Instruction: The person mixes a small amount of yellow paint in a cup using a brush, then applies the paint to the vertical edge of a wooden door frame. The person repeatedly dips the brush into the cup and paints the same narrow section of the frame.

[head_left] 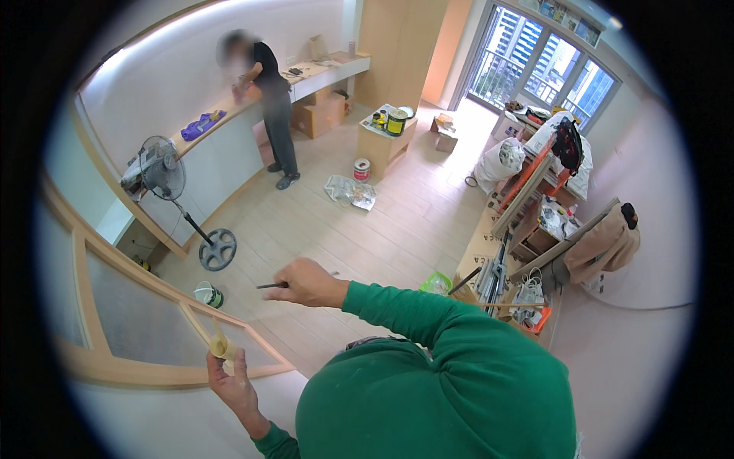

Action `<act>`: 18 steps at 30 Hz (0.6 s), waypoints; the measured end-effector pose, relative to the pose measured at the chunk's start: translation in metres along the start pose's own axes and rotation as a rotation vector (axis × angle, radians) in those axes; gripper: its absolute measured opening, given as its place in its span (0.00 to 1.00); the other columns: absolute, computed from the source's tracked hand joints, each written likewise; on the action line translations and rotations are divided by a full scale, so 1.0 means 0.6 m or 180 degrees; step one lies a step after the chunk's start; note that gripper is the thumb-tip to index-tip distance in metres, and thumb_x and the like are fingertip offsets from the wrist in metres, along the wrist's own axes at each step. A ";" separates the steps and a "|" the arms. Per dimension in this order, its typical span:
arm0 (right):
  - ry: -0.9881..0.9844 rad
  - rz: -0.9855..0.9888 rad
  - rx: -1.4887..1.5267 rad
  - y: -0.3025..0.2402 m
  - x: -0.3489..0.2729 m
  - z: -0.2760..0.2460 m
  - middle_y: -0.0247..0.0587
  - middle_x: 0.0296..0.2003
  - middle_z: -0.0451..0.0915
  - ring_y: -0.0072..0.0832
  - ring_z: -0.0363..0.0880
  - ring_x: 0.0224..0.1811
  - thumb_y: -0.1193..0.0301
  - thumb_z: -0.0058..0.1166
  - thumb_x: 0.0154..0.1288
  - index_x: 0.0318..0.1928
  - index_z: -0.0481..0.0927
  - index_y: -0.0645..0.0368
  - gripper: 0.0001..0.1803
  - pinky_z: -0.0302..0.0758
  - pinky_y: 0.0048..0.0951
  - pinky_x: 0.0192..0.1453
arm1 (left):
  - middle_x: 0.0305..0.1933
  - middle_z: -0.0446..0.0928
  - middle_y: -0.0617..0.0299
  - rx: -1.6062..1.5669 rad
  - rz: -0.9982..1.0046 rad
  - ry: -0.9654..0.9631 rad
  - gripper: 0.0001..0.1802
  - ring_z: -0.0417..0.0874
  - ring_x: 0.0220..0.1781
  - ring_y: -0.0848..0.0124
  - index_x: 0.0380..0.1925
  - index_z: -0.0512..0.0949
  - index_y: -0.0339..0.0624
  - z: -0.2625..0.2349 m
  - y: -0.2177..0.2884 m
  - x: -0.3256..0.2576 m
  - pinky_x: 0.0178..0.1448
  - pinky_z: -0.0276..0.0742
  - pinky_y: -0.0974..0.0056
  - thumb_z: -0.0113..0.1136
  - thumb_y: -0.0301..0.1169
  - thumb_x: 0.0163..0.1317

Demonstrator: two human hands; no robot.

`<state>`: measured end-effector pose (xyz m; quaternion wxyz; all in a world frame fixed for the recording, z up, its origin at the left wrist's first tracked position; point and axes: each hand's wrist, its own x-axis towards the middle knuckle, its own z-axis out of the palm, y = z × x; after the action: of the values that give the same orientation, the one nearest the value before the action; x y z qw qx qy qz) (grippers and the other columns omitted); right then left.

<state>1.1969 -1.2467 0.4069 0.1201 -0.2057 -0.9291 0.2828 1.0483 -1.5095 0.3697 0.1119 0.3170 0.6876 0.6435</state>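
Observation:
My left hand (235, 389) grips a roll of pale yellow masking tape (222, 348) between thumb and fingers. A short loose strip stands up from the roll, close to the wood-framed panel (82, 283) with frosted panes. Out in front of my chest, my right hand (307, 283) is closed around a slim dark tool (272, 286). The tool's tip points left; its kind is too small to make out. Both arms wear green sleeves, and the right one reaches across from the right.
A floor fan (218, 249) and a small paint bucket (208, 294) stand left. Beyond, another person (274, 99) works at a long counter (210, 149). Paint cans top a wooden cabinet (378, 153); a plastic sheet (350, 193) lies nearby. Tools and bags crowd the right wall.

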 end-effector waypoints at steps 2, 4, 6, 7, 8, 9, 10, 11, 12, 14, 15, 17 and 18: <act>-0.0211 -0.0003 0.0218 0.156 -0.022 0.132 0.59 0.33 0.87 0.55 0.85 0.35 0.36 0.63 0.70 0.36 0.89 0.62 0.35 0.80 0.54 0.42 | 0.53 0.84 0.60 -0.0055 0.0012 -0.0055 0.20 0.81 0.58 0.69 0.59 0.81 0.35 0.008 0.004 0.006 0.71 0.71 0.62 0.73 0.21 0.68; -0.1092 0.0225 -0.0364 0.348 -0.085 0.311 0.56 0.33 0.89 0.53 0.88 0.38 0.29 0.60 0.67 0.37 0.91 0.60 0.41 0.81 0.58 0.47 | 0.53 0.84 0.61 -0.0086 0.0014 -0.0052 0.20 0.81 0.58 0.69 0.59 0.81 0.35 0.007 -0.006 0.016 0.72 0.70 0.62 0.73 0.21 0.68; -0.2923 0.1101 -0.0113 0.350 -0.152 0.339 0.51 0.33 0.90 0.46 0.88 0.37 0.26 0.57 0.65 0.45 0.91 0.61 0.45 0.82 0.53 0.47 | 0.53 0.84 0.61 -0.0105 0.0000 0.0042 0.20 0.81 0.58 0.69 0.59 0.81 0.35 -0.006 -0.013 0.005 0.71 0.71 0.61 0.73 0.21 0.68; -0.3043 0.1625 0.0529 0.353 -0.191 0.343 0.47 0.34 0.90 0.41 0.87 0.35 0.30 0.58 0.67 0.47 0.91 0.59 0.40 0.82 0.51 0.44 | 0.53 0.83 0.61 -0.0149 0.0024 0.0011 0.20 0.81 0.58 0.69 0.58 0.81 0.35 -0.001 -0.008 0.008 0.71 0.71 0.61 0.73 0.21 0.68; -0.3097 0.2019 0.0947 0.351 -0.218 0.336 0.42 0.34 0.90 0.36 0.86 0.33 0.35 0.60 0.68 0.49 0.91 0.57 0.36 0.82 0.48 0.40 | 0.53 0.83 0.61 -0.0089 0.0036 -0.0007 0.20 0.81 0.58 0.69 0.58 0.81 0.35 0.001 -0.002 0.009 0.71 0.71 0.61 0.74 0.21 0.68; -0.3157 0.2187 0.1025 0.354 -0.223 0.328 0.38 0.35 0.91 0.30 0.85 0.31 0.39 0.61 0.70 0.51 0.91 0.55 0.31 0.82 0.45 0.36 | 0.53 0.83 0.61 -0.0030 0.0045 -0.0022 0.20 0.81 0.58 0.69 0.58 0.81 0.34 0.002 0.004 0.013 0.71 0.71 0.61 0.74 0.21 0.68; -0.3348 0.2071 0.0655 0.330 -0.199 0.286 0.37 0.34 0.90 0.29 0.84 0.30 0.43 0.62 0.69 0.49 0.92 0.55 0.28 0.81 0.42 0.33 | 0.53 0.83 0.61 0.0033 0.0024 0.0000 0.20 0.81 0.58 0.69 0.58 0.81 0.34 0.003 0.003 0.009 0.71 0.71 0.61 0.74 0.21 0.68; -0.3499 0.1977 0.0324 0.308 -0.190 0.252 0.36 0.33 0.90 0.28 0.83 0.29 0.46 0.63 0.69 0.46 0.92 0.54 0.25 0.80 0.39 0.30 | 0.53 0.83 0.61 0.0017 0.0001 -0.0018 0.20 0.81 0.58 0.69 0.58 0.81 0.34 0.005 0.002 0.008 0.71 0.72 0.61 0.74 0.22 0.68; -0.3445 0.1760 0.0264 0.294 -0.178 0.230 0.39 0.38 0.92 0.33 0.87 0.36 0.46 0.61 0.68 0.47 0.93 0.56 0.26 0.81 0.41 0.42 | 0.53 0.83 0.61 0.0007 -0.0002 0.0002 0.20 0.81 0.58 0.69 0.59 0.81 0.34 0.002 0.004 0.010 0.70 0.72 0.60 0.74 0.22 0.68; -0.2789 0.1027 0.0866 0.269 -0.145 0.209 0.39 0.38 0.94 0.36 0.89 0.40 0.53 0.59 0.69 0.41 0.94 0.59 0.22 0.83 0.43 0.52 | 0.53 0.83 0.61 -0.0027 0.0040 0.0104 0.21 0.81 0.58 0.69 0.59 0.81 0.34 -0.003 0.010 0.008 0.69 0.74 0.61 0.74 0.22 0.67; -0.1996 0.0629 0.0886 0.256 -0.126 0.192 0.41 0.36 0.93 0.36 0.90 0.40 0.57 0.56 0.72 0.38 0.93 0.59 0.20 0.83 0.43 0.52 | 0.53 0.83 0.61 -0.0031 0.0072 0.0178 0.21 0.81 0.58 0.69 0.59 0.81 0.34 -0.004 0.019 0.005 0.68 0.74 0.61 0.74 0.22 0.67; -0.0660 -0.1072 0.0169 0.215 -0.061 0.148 0.46 0.42 0.90 0.40 0.87 0.43 0.65 0.48 0.76 0.44 0.91 0.56 0.17 0.83 0.44 0.53 | 0.53 0.84 0.61 0.0038 0.0107 0.0253 0.23 0.81 0.57 0.69 0.60 0.82 0.34 -0.007 0.019 -0.004 0.67 0.76 0.62 0.75 0.21 0.66; -0.0371 -0.0433 0.1113 0.206 -0.056 0.108 0.46 0.40 0.86 0.41 0.85 0.42 0.65 0.45 0.79 0.43 0.86 0.57 0.16 0.81 0.43 0.51 | 0.53 0.84 0.61 0.0092 0.0133 0.0239 0.23 0.81 0.56 0.69 0.60 0.82 0.34 -0.001 0.012 0.004 0.65 0.77 0.62 0.75 0.21 0.64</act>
<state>1.2435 -1.1994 0.2794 0.1188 -0.1018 -0.8830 0.4426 1.0480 -1.5089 0.3775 0.0679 0.3085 0.6938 0.6472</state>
